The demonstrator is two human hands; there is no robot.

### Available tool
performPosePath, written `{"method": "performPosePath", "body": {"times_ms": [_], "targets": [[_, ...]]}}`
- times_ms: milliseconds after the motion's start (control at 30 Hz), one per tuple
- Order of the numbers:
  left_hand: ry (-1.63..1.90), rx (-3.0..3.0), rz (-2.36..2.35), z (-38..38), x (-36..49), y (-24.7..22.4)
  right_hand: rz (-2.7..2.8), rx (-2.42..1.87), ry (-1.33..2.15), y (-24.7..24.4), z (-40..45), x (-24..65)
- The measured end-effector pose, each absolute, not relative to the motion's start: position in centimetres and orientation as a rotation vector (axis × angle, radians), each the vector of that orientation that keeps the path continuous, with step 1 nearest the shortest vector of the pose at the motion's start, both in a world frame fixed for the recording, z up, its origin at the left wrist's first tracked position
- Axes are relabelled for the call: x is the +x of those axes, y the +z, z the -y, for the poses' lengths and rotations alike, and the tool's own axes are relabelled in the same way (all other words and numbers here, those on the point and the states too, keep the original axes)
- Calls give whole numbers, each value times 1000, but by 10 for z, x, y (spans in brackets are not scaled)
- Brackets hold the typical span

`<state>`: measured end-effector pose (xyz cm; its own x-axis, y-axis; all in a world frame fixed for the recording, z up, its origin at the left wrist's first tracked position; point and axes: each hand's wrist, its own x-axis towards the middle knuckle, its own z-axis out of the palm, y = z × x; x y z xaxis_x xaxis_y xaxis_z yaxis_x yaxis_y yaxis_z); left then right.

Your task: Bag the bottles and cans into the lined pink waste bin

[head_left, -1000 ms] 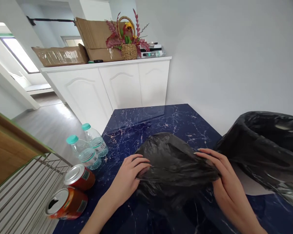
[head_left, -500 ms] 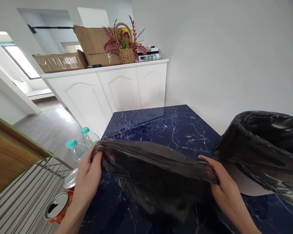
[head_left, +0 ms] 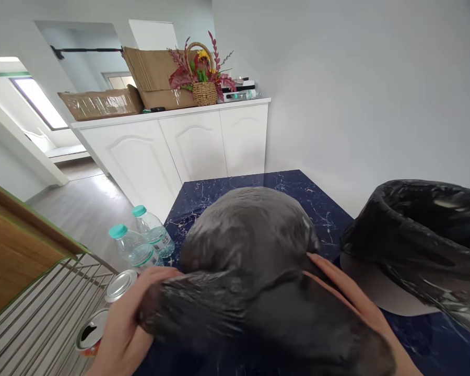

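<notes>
A thin black plastic bag [head_left: 250,235] is puffed out with air above the dark blue marbled table, its near part hanging toward me. My left hand [head_left: 129,313] grips the bag's left edge, with some of its fingers hidden by the film. On the other side, my right hand [head_left: 348,292] holds the bag's right edge. Its fingers reach along the film, and its thumb is covered. Right of that hand stands a pale bin [head_left: 395,292] with a black liner [head_left: 415,235] folded over its rim.
Beyond my left hand are two clear bottles [head_left: 152,230] with teal caps. Two drink cans [head_left: 92,334] stand nearer me, beside a wire rack [head_left: 35,313]. The blue table [head_left: 297,183] runs toward a white cabinet [head_left: 199,141] with cardboard boxes and a flower basket [head_left: 204,93].
The bag has gone from stretched flat between my hands to ballooned upward and away from me. My left hand has moved lower and turned, uncovering more of the bottles.
</notes>
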<state>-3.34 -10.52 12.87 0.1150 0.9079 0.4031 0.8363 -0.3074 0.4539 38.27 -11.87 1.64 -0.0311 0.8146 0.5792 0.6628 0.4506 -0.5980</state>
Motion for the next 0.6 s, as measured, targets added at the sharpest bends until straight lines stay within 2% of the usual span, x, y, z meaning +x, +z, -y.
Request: {"method": "performPosePath", "body": {"times_ms": [100, 200, 367, 467, 533, 600], "targets": [[606, 2503, -1487, 96, -43, 108, 2023, -1315, 102, -14, 120, 399], [375, 2534, -1440, 94, -51, 91, 2205, -1316, -3, -34, 123, 416], [171, 2367, -1376, 108, -57, 92, 2274, -1209, 93, -11, 136, 436], [202, 2323, -1304, 108, -46, 110, 2317, -1175, 339, 30, 142, 436], [377, 2314, -1338, 97, -27, 120, 2255, -1192, 473, 56, 139, 427], [601, 2325, -1397, 77, -1, 124, 2093, -1248, 459, 70, 127, 407]]}}
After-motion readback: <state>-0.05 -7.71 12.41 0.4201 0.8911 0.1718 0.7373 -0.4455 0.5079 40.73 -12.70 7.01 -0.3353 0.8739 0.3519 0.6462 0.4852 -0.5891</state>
